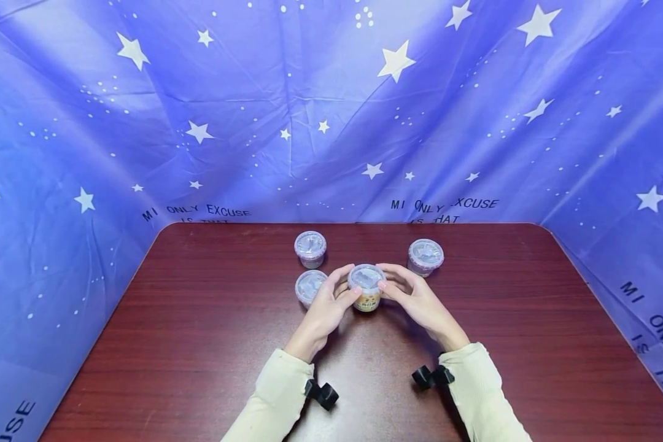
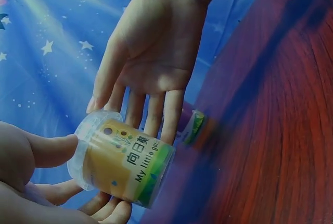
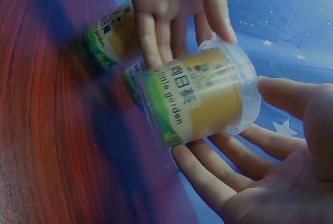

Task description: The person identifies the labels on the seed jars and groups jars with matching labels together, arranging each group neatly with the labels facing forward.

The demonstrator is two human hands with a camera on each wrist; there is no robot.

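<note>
Head view: left hand [image 1: 326, 304] and right hand [image 1: 420, 301] hold a round plastic tub [image 1: 368, 301] between them, fingers [image 1: 396, 270] curled about its sides, over the glossy wood-grained bench [image 1: 199, 368]. Left wrist view: its smooth, printed label [image 2: 138, 161]. Right wrist view: its translucent, rimmed lid [image 3: 251, 91].

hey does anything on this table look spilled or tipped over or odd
Nothing stands out. The held tub between the left hand and right hand has its lid on. The rear-left tub, right tub and partly hidden front-left tub stand upright, lidded, and no spill shows on the table.
</note>
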